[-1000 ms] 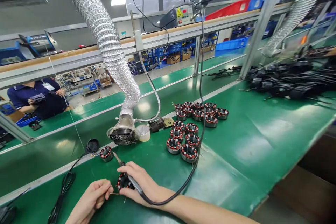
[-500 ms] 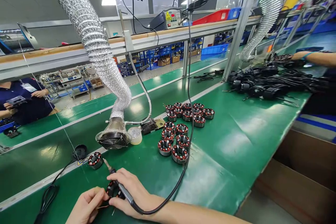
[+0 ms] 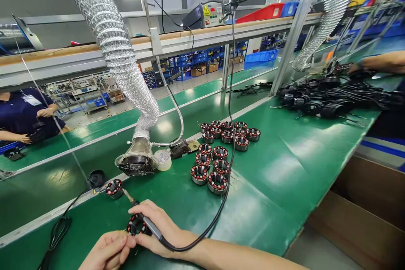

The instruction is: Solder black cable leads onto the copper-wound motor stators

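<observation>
My right hand (image 3: 160, 230) is closed around a soldering iron (image 3: 146, 221) whose tip points up and left, and its fingers also steady a round motor stator (image 3: 136, 224) with copper windings on the green mat. My left hand (image 3: 106, 253) is closed beside the stator at the bottom edge, pinching a thin wire lead against it. The iron's black cable (image 3: 221, 202) loops right and rises to a soldering station (image 3: 210, 13) on the shelf.
Another stator (image 3: 114, 188) lies near a black round part (image 3: 96, 178). Several stators (image 3: 218, 152) are grouped mid-table. A fume hose with fan (image 3: 136, 162) hangs close ahead, a tape roll (image 3: 163, 159) beside it. Black cabled parts (image 3: 329, 97) pile at right. One person (image 3: 25, 114) works opposite; another person's arm (image 3: 379, 63) reaches in.
The view has swung slightly; both hands stay on the same stator, now lower in the frame. The person opposite has lowered their hands.
</observation>
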`<state>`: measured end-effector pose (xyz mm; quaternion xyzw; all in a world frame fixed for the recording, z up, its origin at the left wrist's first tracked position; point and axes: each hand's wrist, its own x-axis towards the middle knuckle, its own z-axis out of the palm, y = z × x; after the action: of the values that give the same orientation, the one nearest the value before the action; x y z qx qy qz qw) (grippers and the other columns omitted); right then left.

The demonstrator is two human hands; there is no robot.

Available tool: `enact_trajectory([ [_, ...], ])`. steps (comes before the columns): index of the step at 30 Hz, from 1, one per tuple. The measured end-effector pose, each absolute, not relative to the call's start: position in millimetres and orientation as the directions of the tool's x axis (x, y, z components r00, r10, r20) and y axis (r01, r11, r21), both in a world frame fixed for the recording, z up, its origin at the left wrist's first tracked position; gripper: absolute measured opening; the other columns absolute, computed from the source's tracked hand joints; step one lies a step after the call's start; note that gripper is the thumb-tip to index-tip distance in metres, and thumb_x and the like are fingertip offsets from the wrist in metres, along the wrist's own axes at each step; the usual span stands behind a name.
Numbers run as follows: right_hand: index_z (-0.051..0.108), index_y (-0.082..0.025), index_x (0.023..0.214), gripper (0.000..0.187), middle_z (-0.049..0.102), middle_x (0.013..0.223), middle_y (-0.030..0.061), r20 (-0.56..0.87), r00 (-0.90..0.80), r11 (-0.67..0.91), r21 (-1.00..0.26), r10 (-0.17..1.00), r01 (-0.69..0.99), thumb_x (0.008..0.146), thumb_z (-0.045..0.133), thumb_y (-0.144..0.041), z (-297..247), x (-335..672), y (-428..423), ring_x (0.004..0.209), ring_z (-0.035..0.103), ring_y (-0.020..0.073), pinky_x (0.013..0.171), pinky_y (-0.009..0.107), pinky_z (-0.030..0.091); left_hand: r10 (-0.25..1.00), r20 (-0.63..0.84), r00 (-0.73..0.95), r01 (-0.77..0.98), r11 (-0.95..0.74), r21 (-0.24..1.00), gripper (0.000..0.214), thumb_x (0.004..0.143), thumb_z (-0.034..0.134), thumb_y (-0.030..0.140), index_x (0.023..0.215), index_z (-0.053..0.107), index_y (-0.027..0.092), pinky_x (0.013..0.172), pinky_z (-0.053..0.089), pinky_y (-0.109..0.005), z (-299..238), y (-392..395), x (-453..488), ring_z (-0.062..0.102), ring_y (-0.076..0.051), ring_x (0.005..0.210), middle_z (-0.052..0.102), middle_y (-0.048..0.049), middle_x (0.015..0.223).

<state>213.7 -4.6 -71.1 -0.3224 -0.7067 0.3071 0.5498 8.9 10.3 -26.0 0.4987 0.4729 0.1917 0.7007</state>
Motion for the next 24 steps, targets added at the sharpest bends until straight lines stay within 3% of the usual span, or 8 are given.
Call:
enact_trajectory([
  [4,0.055,-0.028,0.133,0.054,0.060,0.116,0.0052,0.574,-0.188,0.598,-0.793,0.797,0.116,0.082,0.070,-0.017,-68.6,213.1,-10.0,0.103,0.061,0.0196,0.091,0.033,0.050,0.798,-0.411,0.441,0.134,0.395,0.909,0.051,0.070,0.079,0.059,0.077,0.072,0.009,0.045,0.008,-0.021,-12.4,3.1,19.1,0.013,-0.002,0.045,0.045,0.0042,0.054],
  [7,0.054,-0.029,0.133,0.046,0.060,0.117,0.0054,0.540,-0.188,0.566,-0.814,0.821,0.134,0.089,0.067,-0.024,-71.7,214.8,-9.4,0.105,0.061,0.0198,0.095,0.034,0.049,0.823,-0.358,0.441,0.299,0.242,0.923,0.050,0.081,0.067,0.057,0.073,0.073,0.009,0.045,0.015,-0.021,-5.9,4.3,12.5,0.026,-0.004,0.044,0.050,0.0012,0.052],
  [11,0.049,-0.033,0.137,0.042,0.058,0.128,0.0044,0.479,-0.290,0.533,-0.833,0.828,0.148,0.096,0.060,-0.030,-77.6,216.7,-3.4,0.114,0.060,0.0188,0.100,0.032,0.048,0.763,-0.422,0.489,0.550,0.106,0.828,0.043,0.064,0.084,0.048,0.084,0.079,0.010,0.053,0.030,-0.021,-6.8,2.3,2.9,0.044,-0.008,0.056,0.062,-0.0006,0.063],
  [13,0.049,-0.034,0.137,0.042,0.057,0.131,0.0038,0.463,-0.325,0.533,-0.828,0.825,0.173,0.097,0.060,-0.032,-79.3,218.3,-2.1,0.117,0.059,0.0187,0.101,0.032,0.049,0.742,-0.406,0.533,0.554,0.056,0.831,0.047,0.063,0.085,0.049,0.089,0.080,0.010,0.056,0.034,-0.022,-10.0,-1.0,4.6,0.048,-0.010,0.060,0.065,-0.0013,0.066],
  [17,0.051,-0.034,0.136,0.043,0.059,0.133,0.0045,0.487,-0.292,0.556,-0.795,0.823,0.242,0.095,0.063,-0.040,-87.9,221.1,3.3,0.120,0.060,0.0219,0.102,0.034,0.051,0.703,-0.355,0.616,0.448,0.059,0.892,0.048,0.074,0.074,0.057,0.085,0.080,0.011,0.066,0.042,-0.024,-16.2,-2.4,8.1,0.055,-0.012,0.066,0.068,-0.0035,0.071],
  [22,0.056,-0.029,0.133,0.051,0.063,0.131,0.0079,0.534,-0.271,0.596,-0.751,0.801,0.284,0.090,0.066,-0.054,-101.7,220.0,15.7,0.115,0.065,0.0277,0.097,0.039,0.056,0.811,-0.332,0.481,0.541,0.023,0.841,0.039,0.070,0.081,0.051,0.079,0.078,0.013,0.064,0.038,-0.022,-22.2,0.9,2.8,0.051,-0.011,0.066,0.064,0.0004,0.067],
  [24,0.058,-0.027,0.132,0.055,0.064,0.130,0.0100,0.546,-0.251,0.601,-0.739,0.799,0.304,0.088,0.065,-0.059,-102.7,219.7,18.1,0.114,0.066,0.0302,0.095,0.041,0.058,0.810,-0.326,0.487,0.500,0.047,0.865,0.035,0.073,0.080,0.047,0.084,0.079,0.014,0.068,0.039,-0.022,-24.8,0.7,2.3,0.054,-0.012,0.070,0.065,0.0007,0.069],
])
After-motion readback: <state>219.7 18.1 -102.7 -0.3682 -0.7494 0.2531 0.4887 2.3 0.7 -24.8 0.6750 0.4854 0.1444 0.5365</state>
